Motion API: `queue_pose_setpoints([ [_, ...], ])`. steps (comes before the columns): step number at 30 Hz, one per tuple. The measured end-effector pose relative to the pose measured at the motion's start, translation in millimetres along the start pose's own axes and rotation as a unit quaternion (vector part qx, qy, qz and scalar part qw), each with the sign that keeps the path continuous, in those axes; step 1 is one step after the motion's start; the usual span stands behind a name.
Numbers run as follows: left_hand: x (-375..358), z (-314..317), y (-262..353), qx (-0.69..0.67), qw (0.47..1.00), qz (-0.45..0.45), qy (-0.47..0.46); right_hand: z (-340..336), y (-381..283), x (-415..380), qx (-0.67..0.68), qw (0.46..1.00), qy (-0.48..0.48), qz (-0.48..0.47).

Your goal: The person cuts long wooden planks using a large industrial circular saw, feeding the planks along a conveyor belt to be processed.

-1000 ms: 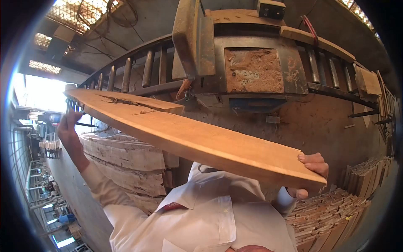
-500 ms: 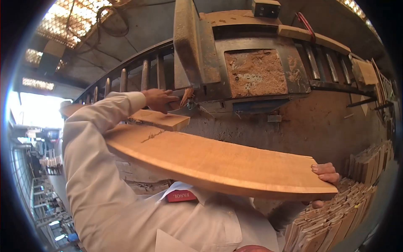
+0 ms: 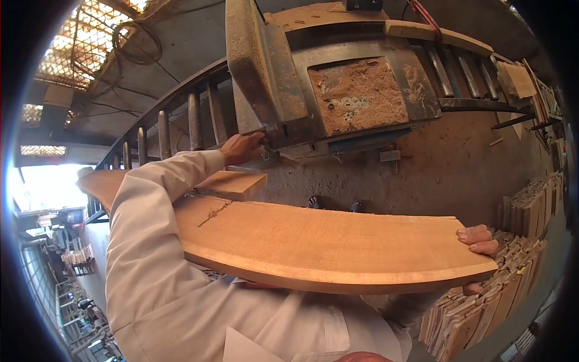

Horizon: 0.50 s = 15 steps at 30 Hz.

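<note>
A long, slightly curved wooden board (image 3: 338, 244) lies across in front of my body, with a dark crack near its left part. My right hand (image 3: 476, 241) grips its right end, fingers on the top face and thumb below the edge. My left hand (image 3: 244, 149) reaches past the board to the lower edge of a dusty metal machine (image 3: 295, 130). Its fingers are curled together against that edge; what they hold, if anything, is hidden. Below this hand a shorter wood piece (image 3: 238, 184) sits beside the board, partly covered by my left sleeve.
Sawdust covers the machine's bed (image 3: 362, 99). Metal rollers (image 3: 194, 120) run off to the left, and more rollers (image 3: 440, 72) to the right. A red clamp (image 3: 427, 21) is at the top. Stacked boards (image 3: 482, 301) stand at lower right. Two feet show on the floor beyond the board.
My left fingers have curled in at the machine's edge, where a splintered sliver of wood showed before. The board's right end has shifted slightly right, and the view has tilted.
</note>
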<state>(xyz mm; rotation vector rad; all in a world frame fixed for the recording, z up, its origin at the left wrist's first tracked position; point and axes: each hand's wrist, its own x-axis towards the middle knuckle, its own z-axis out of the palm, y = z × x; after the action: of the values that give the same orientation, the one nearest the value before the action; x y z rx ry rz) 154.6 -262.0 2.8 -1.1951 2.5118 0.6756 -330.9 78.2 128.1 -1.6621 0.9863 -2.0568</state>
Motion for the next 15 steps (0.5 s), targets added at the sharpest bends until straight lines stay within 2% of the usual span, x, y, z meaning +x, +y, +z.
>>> queue_pose_setpoints([
  [2, -14.7, 15.2, -36.1, 0.009, 0.996, 0.03, 0.078, 1.7, -2.0, 2.2, 0.004, 1.0, -0.008, 0.003],
  [4, -30.4, 2.6, -77.6, -0.003, 0.996, 0.001, 0.091, 4.0, -3.2, 2.0, 0.004, 1.0, -0.003, 0.005],
  [6, -59.0, -38.4, -93.7, -0.004, 0.995, -0.034, 0.089, 5.2, -4.7, 2.0, 0.001, 1.0, 0.007, 0.01],
  [8, -74.8, -82.3, -129.7, 0.095, 0.993, -0.046, 0.059, 3.8, -4.3, -0.4, 0.003, 1.0, 0.009, 0.003],
  [9, -84.4, -100.4, -151.0, 0.161, 0.983, -0.044, 0.081, 1.7, -2.8, -0.9, 0.006, 1.0, 0.007, -0.003],
  [10, -97.1, -134.7, -142.4, 0.257, 0.964, -0.039, 0.056, -1.2, 0.2, -0.2, 0.011, 1.0, 0.001, -0.01],
  [12, -133.4, -175.7, -155.0, 0.131, 0.959, 0.034, 0.25, -5.6, 6.7, 1.0, 0.026, 0.999, -0.014, -0.024],
  [14, -184.7, -212.1, -130.3, 0.179, 0.887, 0.026, 0.425, -7.3, 7.7, 1.3, 0.007, 1.0, -0.027, -0.011],
  [15, -219.6, -231.5, -105.1, 0.209, 0.854, -0.01, 0.477, -10.2, 6.5, 1.5, -0.005, 0.999, -0.034, -0.004],
])
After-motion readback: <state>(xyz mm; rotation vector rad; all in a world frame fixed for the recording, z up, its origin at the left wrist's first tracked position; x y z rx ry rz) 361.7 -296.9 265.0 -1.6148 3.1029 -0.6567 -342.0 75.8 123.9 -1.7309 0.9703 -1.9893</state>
